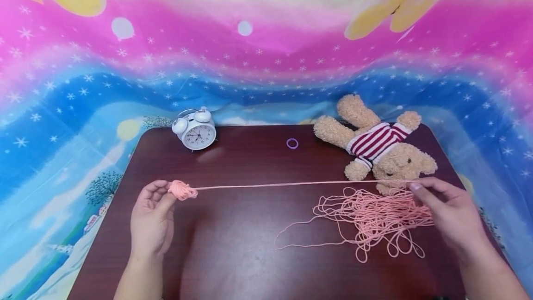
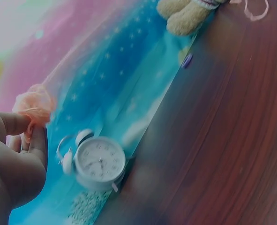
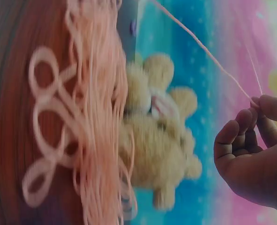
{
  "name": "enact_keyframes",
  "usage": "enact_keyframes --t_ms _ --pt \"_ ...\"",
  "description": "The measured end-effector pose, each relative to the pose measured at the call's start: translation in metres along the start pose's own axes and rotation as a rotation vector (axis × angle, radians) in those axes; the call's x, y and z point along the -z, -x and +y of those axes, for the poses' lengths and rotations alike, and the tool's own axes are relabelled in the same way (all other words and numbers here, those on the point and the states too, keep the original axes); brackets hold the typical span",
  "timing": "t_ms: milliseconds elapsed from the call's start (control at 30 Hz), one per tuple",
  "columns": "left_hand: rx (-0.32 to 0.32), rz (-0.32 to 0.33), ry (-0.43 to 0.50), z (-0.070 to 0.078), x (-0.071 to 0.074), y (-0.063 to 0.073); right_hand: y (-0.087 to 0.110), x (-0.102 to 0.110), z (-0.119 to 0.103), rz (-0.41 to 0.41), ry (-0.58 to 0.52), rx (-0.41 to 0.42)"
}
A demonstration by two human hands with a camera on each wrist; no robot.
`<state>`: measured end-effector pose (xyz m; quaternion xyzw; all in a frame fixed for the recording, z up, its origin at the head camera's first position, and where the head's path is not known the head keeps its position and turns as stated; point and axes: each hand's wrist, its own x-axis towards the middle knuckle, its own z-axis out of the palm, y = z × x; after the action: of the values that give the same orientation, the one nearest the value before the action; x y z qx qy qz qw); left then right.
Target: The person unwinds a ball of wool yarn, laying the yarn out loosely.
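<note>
My left hand [image 1: 153, 219] pinches a small bundle of peach yarn [image 1: 182, 190] between thumb and fingers, raised over the left of the table. From it a yarn strand [image 1: 283, 184] runs straight across to my right hand [image 1: 454, 212], whose thumb and forefinger pinch it. In the right wrist view the strand [image 3: 199, 44] slants to those fingertips. Below and beside the right hand lies a loose heap of the same yarn [image 1: 374, 219], with loops at its near side and one long loop reaching left.
A teddy bear [image 1: 376, 142] in a striped shirt lies at the back right of the dark wooden table [image 1: 241, 235]. At the back left stands a white twin-bell alarm clock [image 1: 197, 133]. A purple ring [image 1: 292, 143] lies between them. A printed cloth [image 1: 266, 73] hangs behind.
</note>
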<state>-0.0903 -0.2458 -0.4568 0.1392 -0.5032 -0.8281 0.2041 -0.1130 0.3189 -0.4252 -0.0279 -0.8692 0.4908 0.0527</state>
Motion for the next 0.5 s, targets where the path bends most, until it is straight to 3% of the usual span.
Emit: enact_keyframes --t_ms 133,233,400,500 --pt "-0.014 0.056 0.036 0.007 0.015 -0.006 -0.002 0.026 0.015 0.090 -0.050 -0.049" --pt "-0.043 0.086 0.077 0.013 0.026 -0.010 -0.006 0.041 0.027 0.180 -0.219 -0.075" --pt "-0.099 0.143 0.140 0.022 0.048 -0.018 -0.016 0.061 0.052 0.279 -0.510 -0.007" --pt "-0.103 0.191 0.170 0.028 0.061 -0.023 -0.019 0.074 0.069 0.279 -0.549 0.051"
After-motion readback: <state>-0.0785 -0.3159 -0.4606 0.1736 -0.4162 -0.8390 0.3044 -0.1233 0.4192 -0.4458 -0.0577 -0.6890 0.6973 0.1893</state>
